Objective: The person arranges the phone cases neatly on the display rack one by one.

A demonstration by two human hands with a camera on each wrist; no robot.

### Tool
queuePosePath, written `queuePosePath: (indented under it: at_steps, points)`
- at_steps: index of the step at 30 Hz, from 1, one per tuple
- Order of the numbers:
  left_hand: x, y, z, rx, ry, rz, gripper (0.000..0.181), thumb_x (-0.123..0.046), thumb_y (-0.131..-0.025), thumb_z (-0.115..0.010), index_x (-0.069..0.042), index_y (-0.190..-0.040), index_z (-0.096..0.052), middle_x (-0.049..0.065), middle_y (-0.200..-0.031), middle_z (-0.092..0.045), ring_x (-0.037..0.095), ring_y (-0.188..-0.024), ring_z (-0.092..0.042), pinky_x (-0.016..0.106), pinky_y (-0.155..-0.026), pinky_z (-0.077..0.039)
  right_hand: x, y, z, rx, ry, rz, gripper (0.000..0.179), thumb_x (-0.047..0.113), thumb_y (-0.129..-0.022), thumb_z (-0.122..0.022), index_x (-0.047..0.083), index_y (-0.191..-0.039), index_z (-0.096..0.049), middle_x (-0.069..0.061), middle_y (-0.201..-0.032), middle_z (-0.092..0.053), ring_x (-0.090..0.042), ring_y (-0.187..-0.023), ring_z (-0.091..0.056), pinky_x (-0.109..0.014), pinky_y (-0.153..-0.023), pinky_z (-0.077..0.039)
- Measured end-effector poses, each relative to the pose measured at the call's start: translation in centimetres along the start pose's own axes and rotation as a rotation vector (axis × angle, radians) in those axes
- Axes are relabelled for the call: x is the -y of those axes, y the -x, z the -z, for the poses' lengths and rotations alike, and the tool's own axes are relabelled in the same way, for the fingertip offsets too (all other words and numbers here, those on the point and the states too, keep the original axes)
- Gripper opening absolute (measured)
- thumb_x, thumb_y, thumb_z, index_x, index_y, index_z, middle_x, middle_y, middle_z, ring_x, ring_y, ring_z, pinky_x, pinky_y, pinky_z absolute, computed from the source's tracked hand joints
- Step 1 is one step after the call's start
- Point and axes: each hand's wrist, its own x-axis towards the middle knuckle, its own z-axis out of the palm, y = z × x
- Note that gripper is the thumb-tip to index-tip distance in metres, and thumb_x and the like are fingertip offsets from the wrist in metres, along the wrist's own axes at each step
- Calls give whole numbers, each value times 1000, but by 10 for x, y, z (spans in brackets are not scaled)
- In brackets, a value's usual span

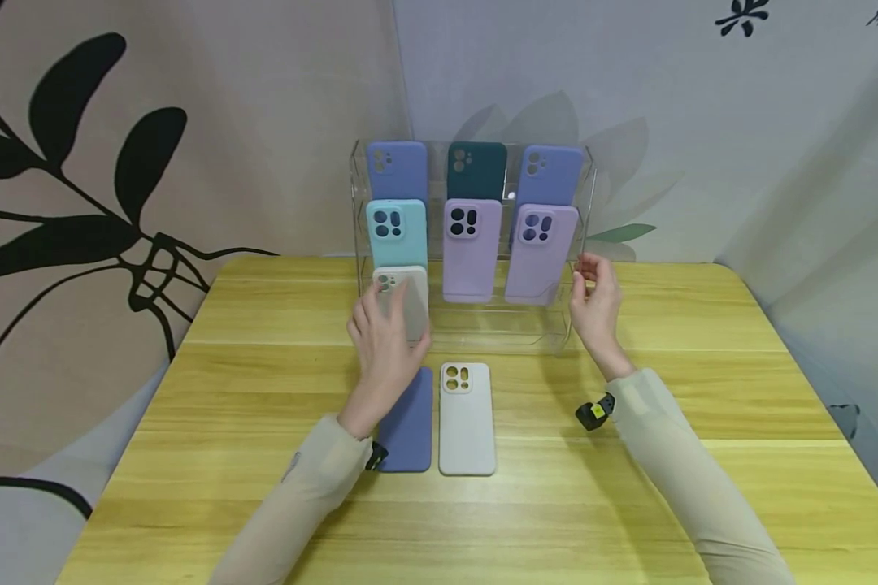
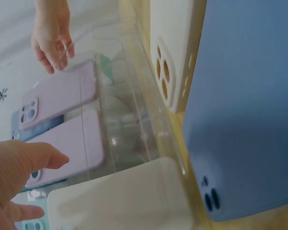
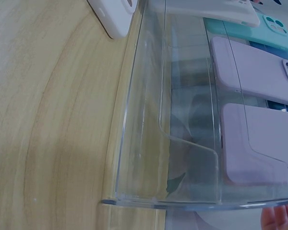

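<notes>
My left hand (image 1: 389, 345) is at a white phone case (image 1: 415, 313) in the front left of a clear tiered display rack (image 1: 483, 335). In the left wrist view its thumb and a finger are spread beside the top end of this white case (image 2: 120, 199), not curled round it. My right hand (image 1: 596, 301) is at the rack's right side, thumb and bent fingers at the edge of the side panel; the right wrist view shows only its fingertips (image 3: 278, 218). Below the rack, a blue case (image 1: 413, 422) and another white case (image 1: 467, 435) lie on the table.
The middle tier holds a turquoise case (image 1: 397, 244) and two lilac cases (image 1: 471, 264). On the top tier stand two blue cases (image 1: 398, 175) with a dark green case (image 1: 475, 179) between them. The wooden table (image 1: 702, 504) meets a wall covering with leaf prints behind.
</notes>
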Motion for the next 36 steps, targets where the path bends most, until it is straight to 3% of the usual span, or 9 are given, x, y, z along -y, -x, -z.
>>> queuePosePath:
  at_steps: [10, 17, 36]
  points:
    - [3, 26, 6, 175, 9, -6, 73, -19, -69, -81, -4, -131, -48, 25, -125, -39, 41, -108, -39, 50, -77, -38, 0, -1, 0, -1, 1, -10, 20, -9, -89, -51, -12, -108, -54, -26, -99, -58, -33, -88, -58, -4, -63, -38]
    - [5, 39, 5, 245, -4, -4, 74, -21, -68, -82, -4, -132, -48, 26, -122, -41, 40, -106, -41, 47, -76, -39, 1, -1, 0, 3, 11, 0, 20, -8, -89, -51, -11, -109, -54, -26, -99, -58, -33, -88, -58, -3, -63, -38]
    - [11, 58, -4, 447, -81, 52, 72, -30, -67, -82, -4, -127, -53, 26, -128, -40, 40, -106, -41, 48, -71, -40, 0, -1, -1, -2, 4, -2, 19, -9, -89, -52, -12, -108, -54, -26, -99, -59, -34, -88, -59, -2, -64, -38]
